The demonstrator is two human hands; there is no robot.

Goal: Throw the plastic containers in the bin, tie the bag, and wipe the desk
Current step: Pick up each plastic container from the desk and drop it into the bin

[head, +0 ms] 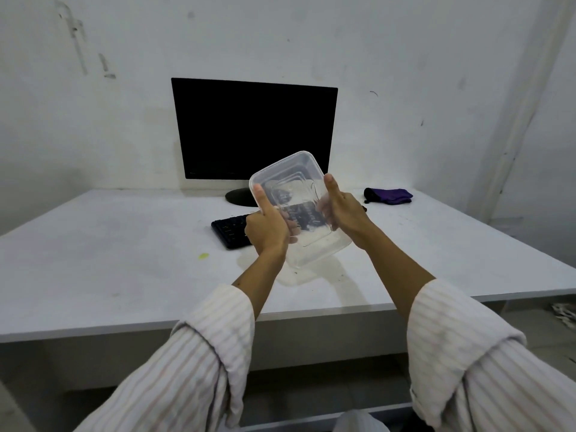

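Both my arms reach forward, hands raised side by side.
My left hand (266, 227) and right hand (343, 210) face each other, thumbs pointing up, fingers curled in a grip; striped sleeves are rolled back to mid-forearm.

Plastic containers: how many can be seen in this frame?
1. A clear plastic container is held tilted above the desk by the left hand and right hand, in front of the monitor. Others may lie out of view.

Desk (109, 263) bare left; keyboard (230, 233), monitor (254, 129) block centre.
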